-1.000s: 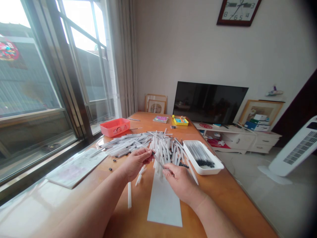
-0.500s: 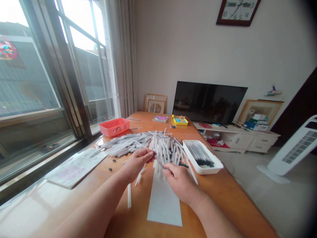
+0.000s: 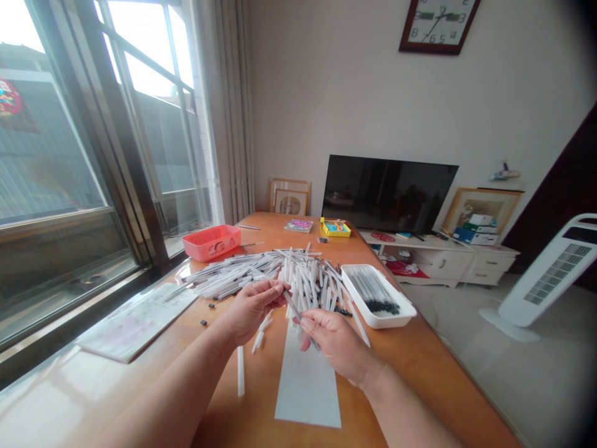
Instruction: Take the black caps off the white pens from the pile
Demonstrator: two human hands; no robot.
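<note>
- Head view, with the white tray as landmark: the slim pen is in the air left of the tray, slanting between both hands, its far end at the left hand and its near end passing through the right.
- The left hand, left of the tray and beyond the right hand, pinches the pen's far end between thumb and fingers.
- The right hand, just left of the tray's near end, is closed around the pen lower down; a little of it shows below the fingers.
- Inside the tray lies a row of clear pens, their black ends toward the person.
- Left of the tray spreads a heap of white tubes; farther left it runs into a pile of black-tipped clear pens.
- Small black caps lie close by the tray's left side, and one long white tube lies beside its near left corner.
- Nearer the person than the tray, and to its left, a white paper sheet lies on the wooden table.
- Well left of the tray are a booklet and, farther back, a red box.
- Beyond the tray sits a small yellow box.
</note>
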